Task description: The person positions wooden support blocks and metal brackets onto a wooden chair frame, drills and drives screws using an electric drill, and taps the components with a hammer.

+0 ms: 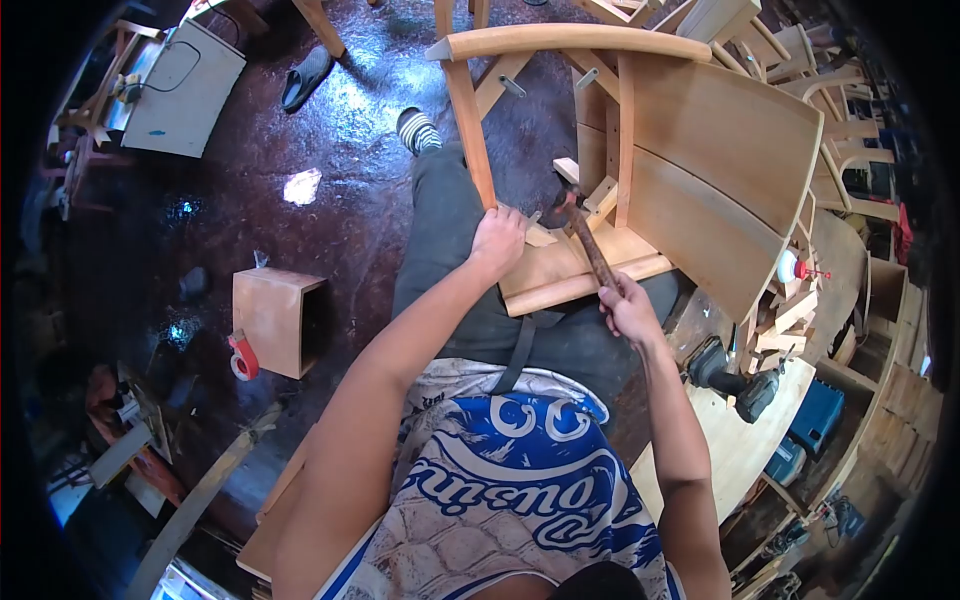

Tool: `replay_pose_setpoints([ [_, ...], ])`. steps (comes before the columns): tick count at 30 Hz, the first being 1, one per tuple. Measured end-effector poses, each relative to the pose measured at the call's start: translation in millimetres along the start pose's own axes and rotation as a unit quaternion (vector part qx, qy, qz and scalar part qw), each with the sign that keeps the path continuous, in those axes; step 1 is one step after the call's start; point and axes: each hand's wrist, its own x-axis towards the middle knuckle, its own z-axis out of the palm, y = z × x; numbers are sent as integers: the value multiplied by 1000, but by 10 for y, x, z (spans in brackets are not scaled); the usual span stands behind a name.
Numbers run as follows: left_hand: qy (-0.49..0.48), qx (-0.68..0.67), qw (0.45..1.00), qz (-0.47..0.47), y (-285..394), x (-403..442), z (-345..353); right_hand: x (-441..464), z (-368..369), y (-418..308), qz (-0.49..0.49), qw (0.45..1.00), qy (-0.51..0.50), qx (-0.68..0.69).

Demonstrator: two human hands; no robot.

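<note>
A wooden chair frame (575,40) rests tipped on its side across my lap, its curved panel (715,150) reaching out to the right. My left hand (498,240) is wrapped round the lower end of a frame leg, near the corner of the seat part. In my right hand (632,308) is the wooden handle of a hammer (593,248). The hammer's head lies over the inside of the frame, close to a small wooden corner block (601,203). Metal brackets show at the frame's upper corners.
A cordless drill (735,380) lies on a board at the right, near blue cases (817,415). Wooden chair parts crowd the upper right. On the floor at the left are a wooden box (270,318), red tape dispenser (242,356) and sandal (307,78).
</note>
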Motion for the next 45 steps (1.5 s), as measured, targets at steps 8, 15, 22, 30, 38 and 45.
replay_pose_setpoints([
  [8,26,-2,1000,3,18,-33,20,-78,124,40,34,999,-43,-2],
  [15,34,20,999,19,2,-52,49,-167,19,-17,-52,994,50,-79],
  [22,14,40,999,29,7,-38,5,-178,195,-128,-229,940,201,-153],
  [30,7,41,999,35,33,-13,15,-77,-132,-245,57,995,-14,-78],
  [38,-1,59,998,35,39,-41,-12,-387,-173,-504,-121,977,169,-42],
  [45,-5,65,997,45,1,8,-95,-182,102,-326,106,986,-61,-116],
])
